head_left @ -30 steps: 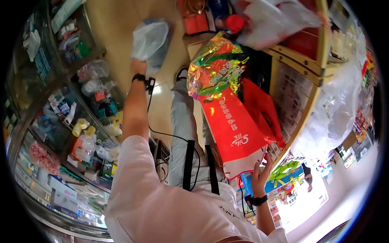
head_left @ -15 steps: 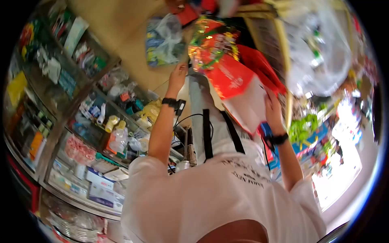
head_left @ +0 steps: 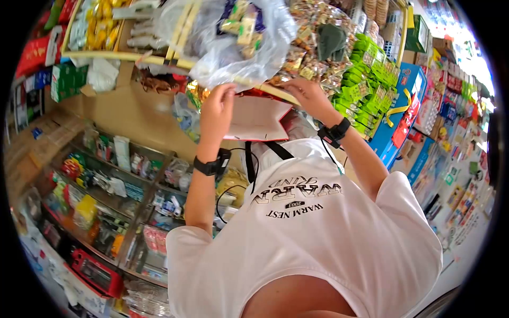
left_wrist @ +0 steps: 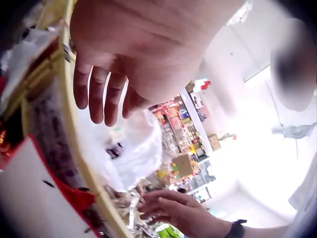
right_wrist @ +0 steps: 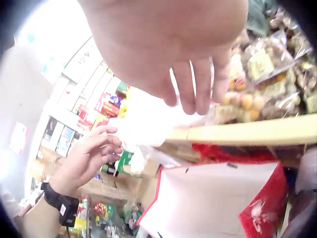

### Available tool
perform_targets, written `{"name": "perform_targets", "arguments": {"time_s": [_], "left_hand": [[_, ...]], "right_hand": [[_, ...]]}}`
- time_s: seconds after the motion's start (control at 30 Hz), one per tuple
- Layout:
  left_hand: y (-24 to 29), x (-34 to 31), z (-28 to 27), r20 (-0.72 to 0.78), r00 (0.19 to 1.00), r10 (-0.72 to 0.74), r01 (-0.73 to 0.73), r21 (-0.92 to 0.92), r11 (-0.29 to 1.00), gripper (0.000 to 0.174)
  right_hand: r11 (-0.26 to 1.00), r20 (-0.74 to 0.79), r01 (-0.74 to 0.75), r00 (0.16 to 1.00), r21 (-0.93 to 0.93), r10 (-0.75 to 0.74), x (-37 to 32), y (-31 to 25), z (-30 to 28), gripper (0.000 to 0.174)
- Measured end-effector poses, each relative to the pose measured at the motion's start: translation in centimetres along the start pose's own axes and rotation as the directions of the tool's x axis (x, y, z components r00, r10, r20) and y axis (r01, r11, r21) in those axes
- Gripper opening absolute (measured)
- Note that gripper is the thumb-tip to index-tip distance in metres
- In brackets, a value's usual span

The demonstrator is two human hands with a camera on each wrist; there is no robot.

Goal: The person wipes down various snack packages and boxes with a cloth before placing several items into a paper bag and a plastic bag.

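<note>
My left hand (head_left: 216,112) is raised beside the lower edge of a clear plastic bag (head_left: 225,66) with wrapped packets in it. The left wrist view shows the fingers of that hand (left_wrist: 143,44) loosely extended, with nothing gripped. My right hand (head_left: 312,98) is by the wooden shelf edge, below loose wrapped goods; in the right wrist view this hand (right_wrist: 173,49) also has relaxed fingers and grips nothing. Below and between the hands is the red paper bag, its white panel (head_left: 258,117) facing up. Whether either hand touches the plastic bag or shelf, I cannot tell.
Green packets (head_left: 366,87) and wrapped snacks (head_left: 302,58) fill the bin at right, beside a blue box (head_left: 398,119). A filled plastic bag (head_left: 186,117) is at floor level left of the red bag. Glass cabinets (head_left: 140,204) line the left side.
The view has turned toward the shelf bins. My left hand let go of the floor-level bag and came up beside the shelf's plastic bag. My right hand left the red bag and moved to the shelf edge.
</note>
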State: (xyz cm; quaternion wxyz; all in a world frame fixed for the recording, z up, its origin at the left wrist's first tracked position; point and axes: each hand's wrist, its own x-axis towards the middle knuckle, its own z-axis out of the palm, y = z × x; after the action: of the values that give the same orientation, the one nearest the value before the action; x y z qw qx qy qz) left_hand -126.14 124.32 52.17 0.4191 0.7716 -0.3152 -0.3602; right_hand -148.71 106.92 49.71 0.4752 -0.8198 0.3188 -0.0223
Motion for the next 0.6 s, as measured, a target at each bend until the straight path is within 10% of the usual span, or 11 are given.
{"name": "perform_targets", "arguments": {"time_s": [0.2,0.33,0.4,0.6], "left_hand": [[8.9,10.0,16.2,0.306,0.772,0.557,-0.623,0.195,0.757,0.040],[10.9,14.4,26.1,0.312,0.815,0.489,-0.576,0.534,0.618,0.067],[10.6,15.7,28.0,0.326,0.781,0.532,-0.613,0.559,0.558,0.065],[10.9,18.7,25.7,0.339,0.857,0.389,-0.499,0.350,0.793,0.040]], "right_hand": [[0.971,-0.637,0.043,0.762,0.234,0.119,-0.1,7.3,-8.0,0.016],[0.940,-0.726,0.000,0.635,0.342,0.265,2.0,9.5,-12.7,0.017],[0.983,-0.795,0.050,0.597,0.174,0.110,3.8,10.3,-14.7,0.017],[0.979,-0.738,-0.017,0.655,0.204,0.165,11.2,13.3,-18.4,0.018]]}}
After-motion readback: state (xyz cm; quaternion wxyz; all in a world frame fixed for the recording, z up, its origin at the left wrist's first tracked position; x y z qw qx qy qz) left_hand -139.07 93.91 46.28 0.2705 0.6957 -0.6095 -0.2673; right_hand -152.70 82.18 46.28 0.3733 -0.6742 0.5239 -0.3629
